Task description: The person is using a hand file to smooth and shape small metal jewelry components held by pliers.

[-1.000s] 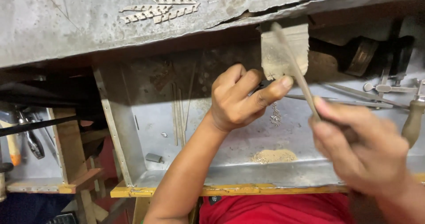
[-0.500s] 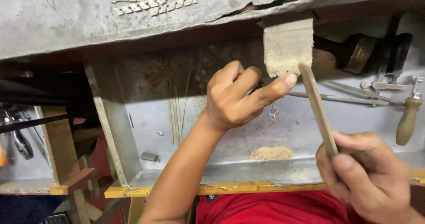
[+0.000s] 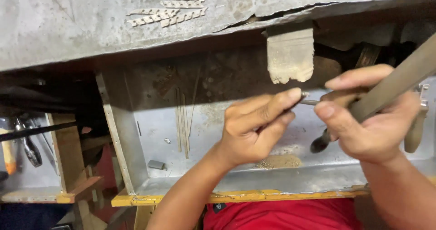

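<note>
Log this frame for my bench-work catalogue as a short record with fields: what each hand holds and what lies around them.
left hand: left hand pinches a small metal piece at its fingertips
right hand: right hand wraps a long flat file, slanting up to the right
bench peg: worn wooden peg juts from the bench edge above the hands
tray: metal tray below, with a pile of filings and thin wire rods
bench top: rows of small metal links
</note>
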